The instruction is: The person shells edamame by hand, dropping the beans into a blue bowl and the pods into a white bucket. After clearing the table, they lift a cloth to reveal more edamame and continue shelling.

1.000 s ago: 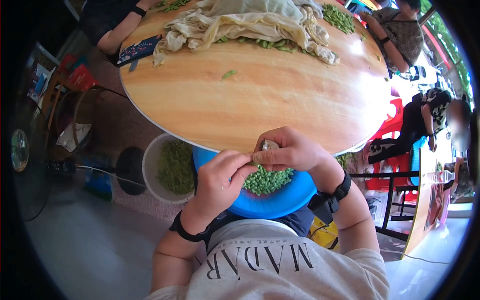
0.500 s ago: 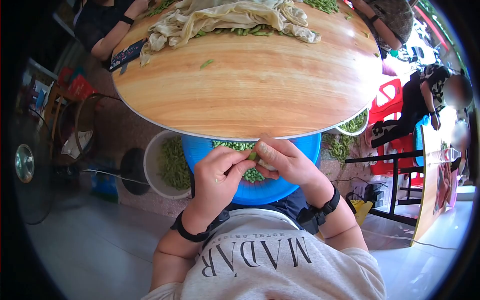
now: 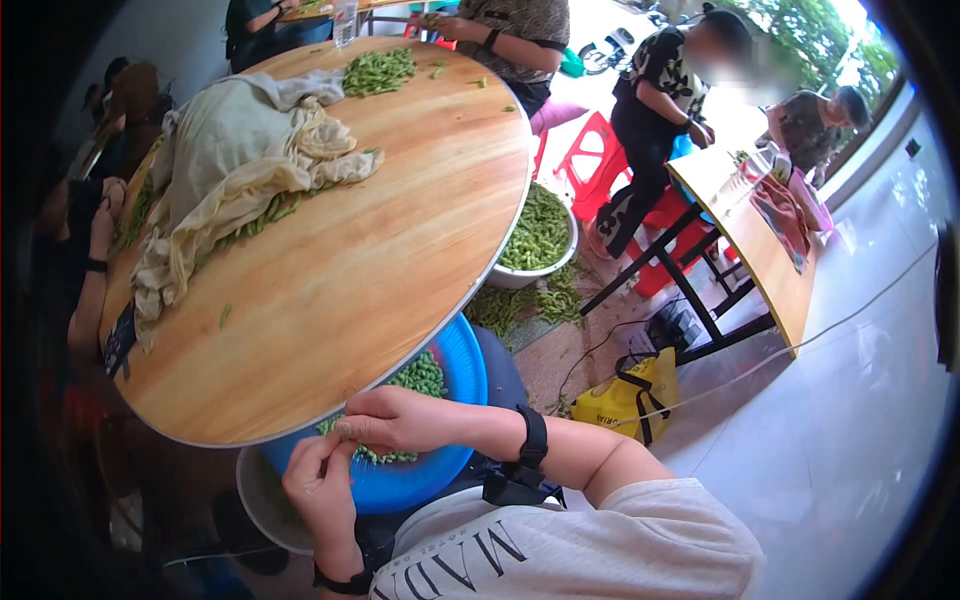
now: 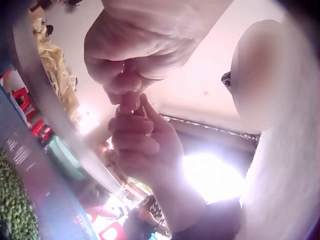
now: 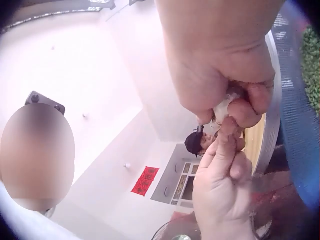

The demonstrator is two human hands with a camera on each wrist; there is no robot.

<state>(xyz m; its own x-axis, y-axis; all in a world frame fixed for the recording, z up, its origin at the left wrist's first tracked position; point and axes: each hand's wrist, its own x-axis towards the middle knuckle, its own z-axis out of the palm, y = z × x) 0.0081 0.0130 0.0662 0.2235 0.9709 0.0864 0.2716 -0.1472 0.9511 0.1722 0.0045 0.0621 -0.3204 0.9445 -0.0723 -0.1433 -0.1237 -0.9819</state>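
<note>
Over a blue basin [image 3: 472, 385] of shelled green beans [image 3: 422, 374], both hands meet at their fingertips, close to the round table's edge. My left hand [image 3: 322, 492] pinches with thumb and fingers at a bean pod that the fingers now hide. Opposite it, the right hand [image 3: 402, 418] has its thumb and curled fingers at the same spot. Something whitish [image 5: 220, 112] shows among the right fingers in the right wrist view; I cannot tell what it is. The left wrist view shows the right hand [image 4: 145, 145] below the left, fingertips together.
The round wooden table [image 3: 370, 280] bears a pale cloth [image 3: 235, 140] over pods and a pile of pods [image 3: 380, 72]. A white tub [image 3: 515, 275] of pods stands right, with pods on the floor. Further right are a yellow bag [image 3: 625, 400] and a second table [image 3: 775, 280]. Several people are around.
The head view has swung to the right, so the table and hands appear further left. The hands stay together over the basin; the green pod visible between them earlier is now covered.
</note>
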